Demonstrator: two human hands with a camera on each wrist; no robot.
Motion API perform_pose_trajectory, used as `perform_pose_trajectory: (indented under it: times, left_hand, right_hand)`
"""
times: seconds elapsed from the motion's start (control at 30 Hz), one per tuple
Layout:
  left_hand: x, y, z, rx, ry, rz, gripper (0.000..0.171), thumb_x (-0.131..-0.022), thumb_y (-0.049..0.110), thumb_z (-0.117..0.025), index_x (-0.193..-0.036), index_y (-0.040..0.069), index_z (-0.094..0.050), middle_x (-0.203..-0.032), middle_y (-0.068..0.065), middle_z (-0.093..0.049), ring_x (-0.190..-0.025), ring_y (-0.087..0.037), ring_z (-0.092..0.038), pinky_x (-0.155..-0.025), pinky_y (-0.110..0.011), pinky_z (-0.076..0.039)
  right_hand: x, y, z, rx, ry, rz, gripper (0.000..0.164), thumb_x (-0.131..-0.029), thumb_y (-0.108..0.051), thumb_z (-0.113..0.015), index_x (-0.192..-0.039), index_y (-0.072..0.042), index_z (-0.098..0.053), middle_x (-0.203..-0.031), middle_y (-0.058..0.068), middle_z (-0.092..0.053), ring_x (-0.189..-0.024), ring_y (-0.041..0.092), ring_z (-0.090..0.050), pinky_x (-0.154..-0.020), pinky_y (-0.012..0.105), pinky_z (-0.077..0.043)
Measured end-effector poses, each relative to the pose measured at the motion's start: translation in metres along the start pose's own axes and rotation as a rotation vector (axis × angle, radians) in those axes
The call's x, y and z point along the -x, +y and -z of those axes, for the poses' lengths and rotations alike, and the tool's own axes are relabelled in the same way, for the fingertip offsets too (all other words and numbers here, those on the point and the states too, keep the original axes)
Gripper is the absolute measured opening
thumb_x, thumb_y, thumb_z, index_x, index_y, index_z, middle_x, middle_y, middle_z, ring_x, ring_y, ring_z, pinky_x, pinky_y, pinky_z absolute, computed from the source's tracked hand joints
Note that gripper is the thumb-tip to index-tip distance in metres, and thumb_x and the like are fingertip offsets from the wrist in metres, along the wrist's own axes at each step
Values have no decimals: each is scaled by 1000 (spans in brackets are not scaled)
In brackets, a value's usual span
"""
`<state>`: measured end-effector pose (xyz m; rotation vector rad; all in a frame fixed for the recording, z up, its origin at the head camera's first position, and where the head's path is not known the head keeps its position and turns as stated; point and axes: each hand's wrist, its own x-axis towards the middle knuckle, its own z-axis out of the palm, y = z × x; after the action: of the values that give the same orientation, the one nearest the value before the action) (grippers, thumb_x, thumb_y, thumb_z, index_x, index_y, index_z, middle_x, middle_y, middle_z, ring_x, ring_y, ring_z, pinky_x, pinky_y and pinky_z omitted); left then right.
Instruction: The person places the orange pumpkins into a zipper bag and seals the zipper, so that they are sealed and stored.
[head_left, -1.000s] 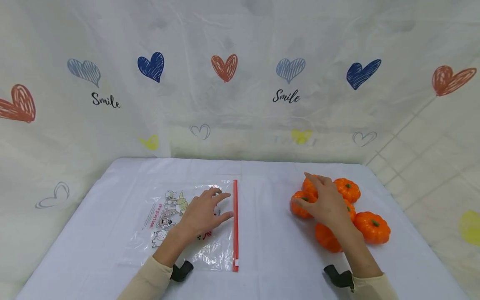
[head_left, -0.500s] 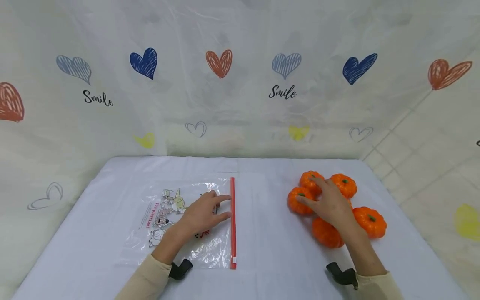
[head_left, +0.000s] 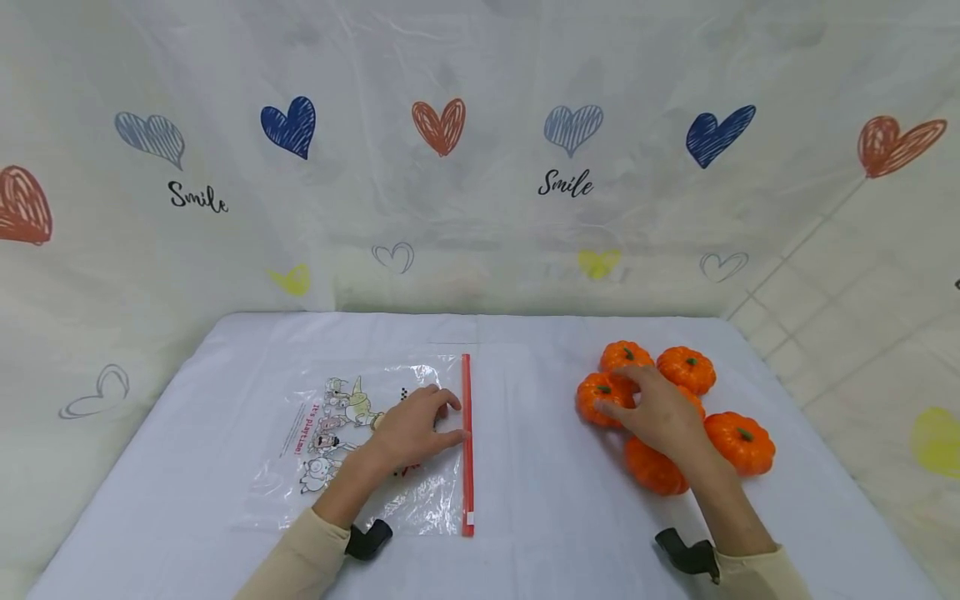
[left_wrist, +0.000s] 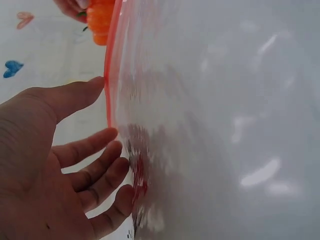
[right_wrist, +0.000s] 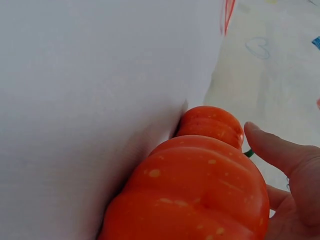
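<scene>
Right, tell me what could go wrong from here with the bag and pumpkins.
If the right hand takes the left pumpkin, it may knock the pumpkin behind, which sits close by and could roll. The rounded, shiny sides might also slip. The bag lies flat and looks thin, so the left hand, at its red strip, could shift or crumple it.

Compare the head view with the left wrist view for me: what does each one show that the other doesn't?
Only the head view: the Smile lettering on the backdrop, both beige sleeves, and recognisable cartoon animals printed on the clear plastic bag.

Only the left wrist view: the palm side of the left hand, since the head view looks at its back.

Both: the left hand, the bag and its red strip, hearts on the backdrop, and orange pumpkin beside the right hand, though the wrist view crops those last two.
</scene>
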<state>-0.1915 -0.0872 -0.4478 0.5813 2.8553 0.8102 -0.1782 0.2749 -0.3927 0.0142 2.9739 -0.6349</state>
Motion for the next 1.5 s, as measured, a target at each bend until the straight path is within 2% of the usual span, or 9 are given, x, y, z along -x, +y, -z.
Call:
perform_pose_trajectory:
  times: [0.3,0.43,0.67,0.87,1.07,1.2,1.5]
  left_hand:
    - [-1,10,-7,28,-2,84,52,-79,53,-85,-110,16,-64,-94,4,-61,-84,-12,-54,-72,-28,-48]
    - [1,13,-8,24,0,80,45,-81,45,-86,-105,14,-62,-94,2,-62,-83,-13,-54,-73,-29,-49]
    - [1,14,-8,29,2,66,29,-87,31,-78,-107,15,-65,-94,3,-62,-84,-12,-54,-77,-29,-51]
    - [2,13,-8,53,4,77,21,-87,22,-75,-105,15,-66,-87,6,-62,-76,-10,-55,-70,-25,-47]
    - [2,14,-11,91,7,90,22,-87,14,-74,-107,12,-67,-83,5,-64,-72,-10,-55,-66,-23,-47]
    - [2,14,-11,130,40,88,22,-87,10,-72,-108,11,-67,-83,4,-64,-72,-10,-56,-66,-23,-48]
    - [0,14,-8,174,168,75,25,-87,9,-69,-112,12,-69,-81,6,-64,-74,-8,-56,-68,-23,-48]
  right_hand:
    - [-3,1,-5,8,-6,13,74,-90,-47,-78,-149,-12,-52,-146,25,-49,-115,40,-58,-92,62,-54]
    - [-2,1,-7,-2,-3,26,74,-89,-43,-81,-149,-11,-51,-147,26,-48,-117,41,-58,-94,64,-53]
    - [-1,2,-9,-48,-11,60,80,-87,-36,-84,-152,-9,-46,-146,26,-55,-125,43,-56,-102,66,-50]
    - [-3,3,-9,-68,-20,74,80,-87,-33,-84,-153,-9,-44,-147,27,-55,-125,43,-56,-104,66,-49]
    - [-2,3,-9,-82,-43,62,84,-87,-36,-85,-153,-9,-42,-145,29,-57,-125,44,-57,-102,66,-50]
    - [-2,3,-9,-107,-43,74,84,-86,-36,-85,-153,-8,-42,-143,28,-58,-128,47,-58,-102,64,-51]
    - [-6,2,-9,-229,-40,101,84,-87,-39,-84,-154,-8,-43,-152,22,-54,-134,46,-58,-107,62,-51]
